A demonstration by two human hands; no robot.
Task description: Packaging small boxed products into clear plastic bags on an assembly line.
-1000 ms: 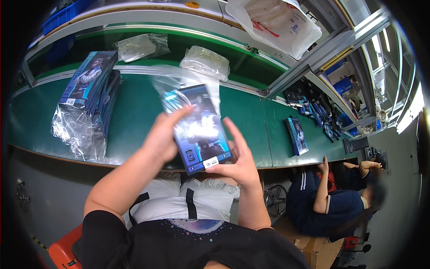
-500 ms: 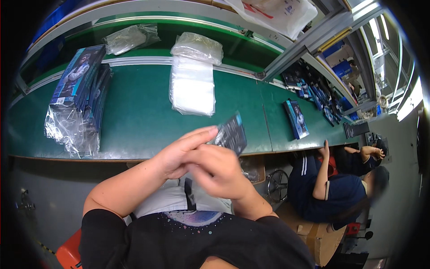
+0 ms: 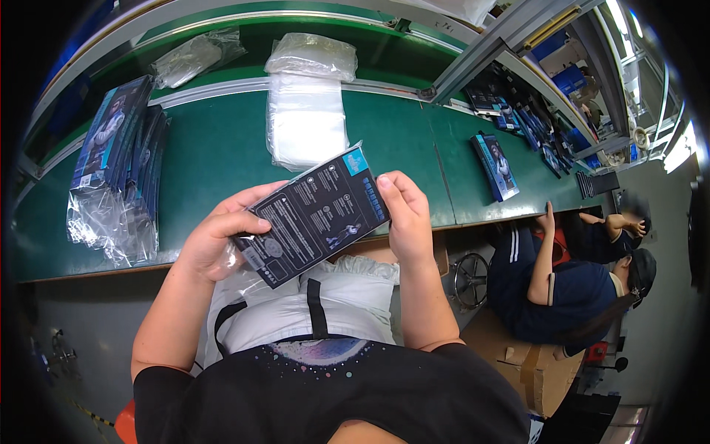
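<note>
A flat dark box with a light blue corner [image 3: 314, 214], in a clear plastic bag, is held tilted between my two hands over the bench's front edge. My left hand [image 3: 225, 229] grips its lower left end, thumb on top, where loose clear plastic hangs out. At the upper right edge, my right hand [image 3: 403, 207] pinches the box between thumb and fingers. Beyond it lies a stack of clear plastic bags [image 3: 305, 122]. To the left stands a pile of bagged dark boxes [image 3: 122, 140], their loose plastic ends facing me.
The green bench [image 3: 214, 148] runs left to right. One box [image 3: 494, 166] lies on its right part, with several more boxes [image 3: 521, 126] behind. A crumpled plastic bag [image 3: 194, 58] lies far left. Another person [image 3: 566, 281] sits at the right by a cardboard box [image 3: 543, 370].
My hands have moved apart, and the box, edge-on and partly covered before, now shows its printed broad side. The whole view has shifted slightly.
</note>
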